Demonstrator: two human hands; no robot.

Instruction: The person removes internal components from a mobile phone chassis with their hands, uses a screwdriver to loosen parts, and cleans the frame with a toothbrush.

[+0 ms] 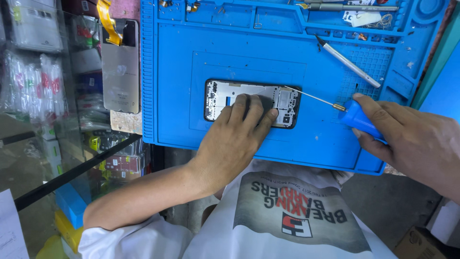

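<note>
An opened phone [225, 96] with its back cover off lies on a blue work mat [172, 96], its inner frame and parts showing. My left hand [235, 139] rests flat on the phone's middle and lower edge, fingers pressing it down. My right hand [412, 139] grips the blue handle of a thin screwdriver [354, 115]. Its long metal shaft reaches left, and the tip sits at the phone's right end near the top edge.
A silver pen-like tool [347, 61] lies on the mat's gridded right part. Small parts and tools fill the mat's top trays [354, 12]. A detached screen panel [120, 67] with an orange flex cable lies left of the mat, over a glass case holding packaged goods.
</note>
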